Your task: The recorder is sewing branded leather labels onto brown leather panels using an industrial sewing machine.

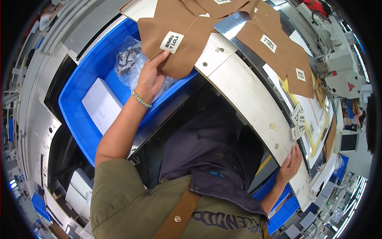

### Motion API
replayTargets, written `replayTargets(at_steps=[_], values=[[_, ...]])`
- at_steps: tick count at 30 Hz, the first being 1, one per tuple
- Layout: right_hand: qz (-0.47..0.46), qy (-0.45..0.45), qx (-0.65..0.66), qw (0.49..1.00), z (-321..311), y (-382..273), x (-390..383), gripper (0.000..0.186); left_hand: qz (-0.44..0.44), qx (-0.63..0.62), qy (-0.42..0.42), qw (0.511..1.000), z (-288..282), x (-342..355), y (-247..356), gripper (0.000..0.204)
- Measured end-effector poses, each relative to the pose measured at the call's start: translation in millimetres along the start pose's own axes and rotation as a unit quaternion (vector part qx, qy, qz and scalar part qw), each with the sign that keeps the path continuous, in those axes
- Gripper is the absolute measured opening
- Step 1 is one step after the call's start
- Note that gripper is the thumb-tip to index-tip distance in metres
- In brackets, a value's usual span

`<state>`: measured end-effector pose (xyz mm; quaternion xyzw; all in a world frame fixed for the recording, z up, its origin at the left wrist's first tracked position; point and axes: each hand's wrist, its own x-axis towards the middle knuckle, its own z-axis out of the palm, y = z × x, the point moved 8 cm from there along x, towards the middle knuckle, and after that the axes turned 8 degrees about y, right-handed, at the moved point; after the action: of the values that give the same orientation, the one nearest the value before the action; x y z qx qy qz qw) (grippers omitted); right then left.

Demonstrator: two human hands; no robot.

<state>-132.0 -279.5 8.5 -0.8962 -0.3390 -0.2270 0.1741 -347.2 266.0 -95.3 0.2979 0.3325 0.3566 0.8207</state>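
Observation:
A brown leather-like piece (187,44) with a white printed label (172,42) on it hangs over the rim of a blue bin. My left hand (153,75) pinches its lower left edge, thumb on top beside the label and the other fingers beneath. More brown pieces (254,34) with labels and a thin thread line running between them lie across the worktop, on and around the sewing machine bed. On the right, my right hand (290,164) rests with fingers stretched at the pale table's edge, holding nothing. Just beyond its fingertips sits a small pile of white labels (298,121).
Inside the blue bin (79,99) are a clear plastic bag (129,63) and a white box (101,104). The pale tabletop (246,85) curves between my hands. A white sewing machine (344,85) stands at the right. Another blue bin (286,209) sits below my right arm.

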Motion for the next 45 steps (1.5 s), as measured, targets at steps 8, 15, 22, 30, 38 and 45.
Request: replayTargets(at_steps=[8,15,22,30,38,45], values=[[0.004,0.005,0.007,1.0,-1,1,-1,0.037,0.003,0.002,0.001,1.0,0,0,0,0.049],[0.003,0.004,0.003,1.0,-1,1,1,0.037,0.002,-0.02,0.009,1.0,3,-2,0,0.043],[-0.001,0.005,0.003,1.0,-1,0,1,0.037,0.002,-0.019,0.012,1.0,1,-2,-1,0.042],[-0.007,0.003,0.003,1.0,-1,-3,-2,0.038,0.003,-0.016,0.015,1.0,-5,-2,1,0.044],[0.019,0.021,0.015,0.999,-2,15,6,0.034,-0.044,0.0,-0.02,0.999,-52,40,-14,0.054],[0.163,0.134,0.2,0.957,-60,81,-1,0.026,-0.006,0.045,0.006,0.999,-41,51,-25,0.058]])
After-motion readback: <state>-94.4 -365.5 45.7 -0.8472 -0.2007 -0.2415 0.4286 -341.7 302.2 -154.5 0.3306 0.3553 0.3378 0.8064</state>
